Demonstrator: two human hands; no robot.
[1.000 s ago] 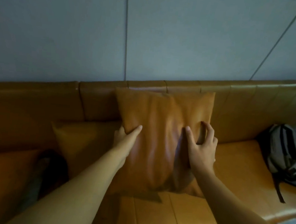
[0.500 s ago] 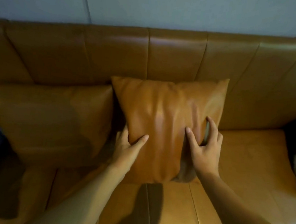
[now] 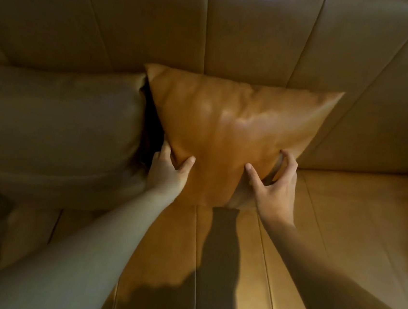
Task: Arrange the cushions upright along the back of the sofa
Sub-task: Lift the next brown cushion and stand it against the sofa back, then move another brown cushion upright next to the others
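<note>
A tan leather cushion (image 3: 228,131) stands upright against the sofa back (image 3: 248,33), its bottom edge on the seat. My left hand (image 3: 167,172) grips its lower left edge, thumb on the front face. My right hand (image 3: 273,187) grips the lower right corner, fingers wrapped behind it. A second tan cushion (image 3: 57,124) leans against the back just to the left, touching the first near its top corner.
The leather seat (image 3: 354,220) stretches bare to the right of the cushion and in front of me. My arms cast a dark shadow (image 3: 218,269) on the seat. A dark gap shows between the two cushions.
The view has tipped down and closer; the wall and backpack have left the frame. Both hands have slid lower on the cushion, which now sits against the sofa back.
</note>
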